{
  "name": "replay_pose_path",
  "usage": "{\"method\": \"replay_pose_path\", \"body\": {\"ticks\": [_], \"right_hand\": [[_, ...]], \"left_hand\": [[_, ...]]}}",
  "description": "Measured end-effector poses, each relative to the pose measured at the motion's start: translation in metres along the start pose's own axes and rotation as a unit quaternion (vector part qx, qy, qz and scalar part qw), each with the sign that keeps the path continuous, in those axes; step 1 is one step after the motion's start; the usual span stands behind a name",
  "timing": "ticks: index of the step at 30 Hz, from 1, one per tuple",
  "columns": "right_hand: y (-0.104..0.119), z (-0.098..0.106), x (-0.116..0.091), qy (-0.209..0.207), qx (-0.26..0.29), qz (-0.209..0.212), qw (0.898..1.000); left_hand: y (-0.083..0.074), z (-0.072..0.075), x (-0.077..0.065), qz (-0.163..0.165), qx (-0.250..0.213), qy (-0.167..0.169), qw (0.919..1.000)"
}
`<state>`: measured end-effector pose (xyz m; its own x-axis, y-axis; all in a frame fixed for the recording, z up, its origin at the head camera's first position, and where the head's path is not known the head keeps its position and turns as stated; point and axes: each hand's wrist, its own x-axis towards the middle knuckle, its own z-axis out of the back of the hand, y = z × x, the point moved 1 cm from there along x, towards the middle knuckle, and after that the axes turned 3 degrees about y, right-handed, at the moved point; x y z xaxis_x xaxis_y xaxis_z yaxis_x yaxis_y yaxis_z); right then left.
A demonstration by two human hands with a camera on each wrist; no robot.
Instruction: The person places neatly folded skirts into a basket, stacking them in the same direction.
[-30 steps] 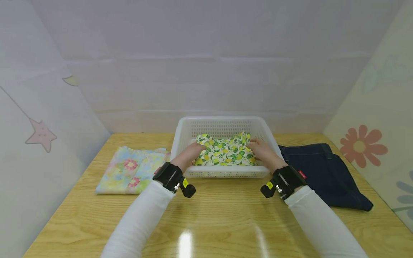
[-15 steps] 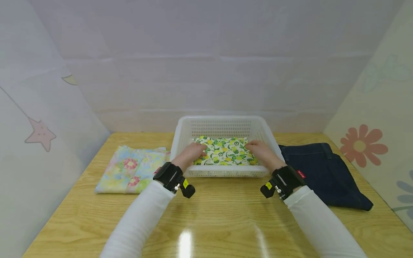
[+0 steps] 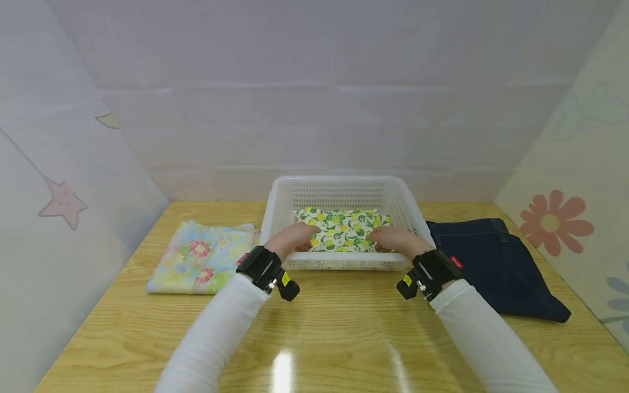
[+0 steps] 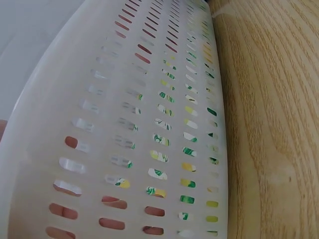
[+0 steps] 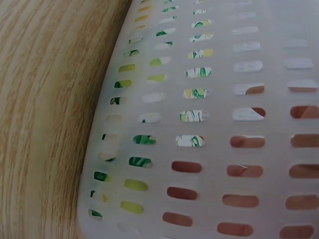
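Note:
A white plastic basket (image 3: 339, 261) stands on the wooden table, and a folded cloth printed with lemons and green leaves (image 3: 344, 229) lies flat inside it. My left hand (image 3: 295, 238) reaches over the front rim at the cloth's near left side. Opposite it, my right hand (image 3: 397, 240) reaches in at the near right side. Both hands point inward with fingertips down at the cloth; whether they pinch it I cannot tell. In the wrist views the slotted basket wall (image 4: 45, 124) (image 5: 219, 104) hides most of each hand, with skin and print showing through the slots.
Left of the basket lies a folded pastel floral cloth (image 3: 196, 262). Folded dark denim (image 3: 491, 267) with a red tag lies to the right. The wooden table (image 3: 339, 327) extends in front; a pale wall sheet (image 3: 334, 109) rises behind the basket.
The lemon-print cloth's raised far corners have come down and it now lies flat. Both hands have drawn slightly inward and nearer the front rim, their fingers turned more downward.

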<state>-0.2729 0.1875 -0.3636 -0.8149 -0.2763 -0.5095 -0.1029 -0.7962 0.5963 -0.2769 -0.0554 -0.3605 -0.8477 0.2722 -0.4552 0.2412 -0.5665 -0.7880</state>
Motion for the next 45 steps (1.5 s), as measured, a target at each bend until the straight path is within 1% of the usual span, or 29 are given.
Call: {"method": "replay_pose_path", "body": {"ticks": [4,6,8,9,10,12,14,15,17,19,21,25,26,27,30,32,33,34,37,39,40,42,44,45], "right_hand": [[0.0,0.001,0.002,-0.01,0.007,0.011,1.0],[0.0,0.002,0.001,-0.03,0.02,0.029,0.999],[0.0,0.002,-0.001,-0.055,0.028,0.044,0.997],[0.0,0.002,-0.003,-0.069,0.032,0.052,0.996],[0.0,0.002,-0.005,-0.088,0.037,0.059,0.994],[0.001,0.001,-0.011,-0.135,0.032,0.077,0.987],[0.002,-0.001,-0.018,-0.194,0.01,0.095,0.976],[0.003,-0.002,-0.021,-0.224,-0.005,0.11,0.968],[0.004,-0.004,-0.027,-0.281,-0.038,0.142,0.948],[0.004,-0.007,-0.032,-0.324,-0.067,0.172,0.928],[0.002,-0.011,-0.037,-0.354,-0.09,0.198,0.91],[-0.003,-0.02,-0.047,-0.395,-0.134,0.228,0.88],[-0.005,-0.023,-0.049,-0.403,-0.146,0.234,0.873],[-0.008,-0.025,-0.051,-0.41,-0.155,0.241,0.866],[-0.017,-0.033,-0.059,-0.431,-0.173,0.268,0.844],[-0.024,-0.038,-0.065,-0.437,-0.18,0.292,0.832],[-0.027,-0.04,-0.067,-0.437,-0.183,0.304,0.827],[-0.03,-0.042,-0.069,-0.436,-0.187,0.315,0.822],[-0.035,-0.048,-0.074,-0.431,-0.206,0.343,0.809],[-0.036,-0.051,-0.076,-0.431,-0.218,0.359,0.799],[-0.037,-0.053,-0.076,-0.433,-0.222,0.367,0.793],[-0.038,-0.055,-0.077,-0.436,-0.227,0.386,0.781],[-0.04,-0.056,-0.079,-0.437,-0.227,0.401,0.773],[-0.042,-0.057,-0.08,-0.438,-0.227,0.408,0.769]], "left_hand": [[-0.001,0.002,0.002,-0.013,-0.002,0.017,0.9998],[-0.001,0.002,0.001,-0.029,0.008,0.007,0.9995],[0.0,0.001,-0.003,-0.046,0.04,-0.019,0.998],[-0.001,0.0,-0.005,-0.054,0.065,-0.038,0.9957],[-0.001,-0.001,-0.008,-0.064,0.095,-0.06,0.9916],[-0.004,-0.004,-0.016,-0.078,0.155,-0.105,0.9792],[-0.008,-0.006,-0.023,-0.099,0.205,-0.14,0.9637],[-0.01,-0.008,-0.027,-0.111,0.222,-0.153,0.9566],[-0.012,-0.011,-0.033,-0.141,0.242,-0.174,0.9441],[-0.013,-0.014,-0.039,-0.17,0.247,-0.189,0.9348],[-0.011,-0.019,-0.045,-0.201,0.24,-0.198,0.9288],[-0.004,-0.029,-0.055,-0.255,0.221,-0.221,0.9151],[-0.002,-0.032,-0.057,-0.273,0.221,-0.229,0.9078],[0.001,-0.035,-0.059,-0.291,0.229,-0.238,0.898],[0.01,-0.046,-0.065,-0.339,0.273,-0.266,0.8604],[0.015,-0.053,-0.069,-0.356,0.314,-0.284,0.8333],[0.018,-0.056,-0.072,-0.359,0.327,-0.287,0.8259],[0.02,-0.059,-0.075,-0.358,0.337,-0.291,0.8209],[0.025,-0.064,-0.082,-0.356,0.347,-0.293,0.8169],[0.026,-0.066,-0.087,-0.36,0.341,-0.29,0.8186],[0.027,-0.067,-0.089,-0.362,0.341,-0.291,0.8176],[0.029,-0.068,-0.092,-0.367,0.336,-0.288,0.8182],[0.031,-0.069,-0.095,-0.374,0.331,-0.287,0.8174],[0.033,-0.07,-0.096,-0.379,0.33,-0.287,0.8157]]}}
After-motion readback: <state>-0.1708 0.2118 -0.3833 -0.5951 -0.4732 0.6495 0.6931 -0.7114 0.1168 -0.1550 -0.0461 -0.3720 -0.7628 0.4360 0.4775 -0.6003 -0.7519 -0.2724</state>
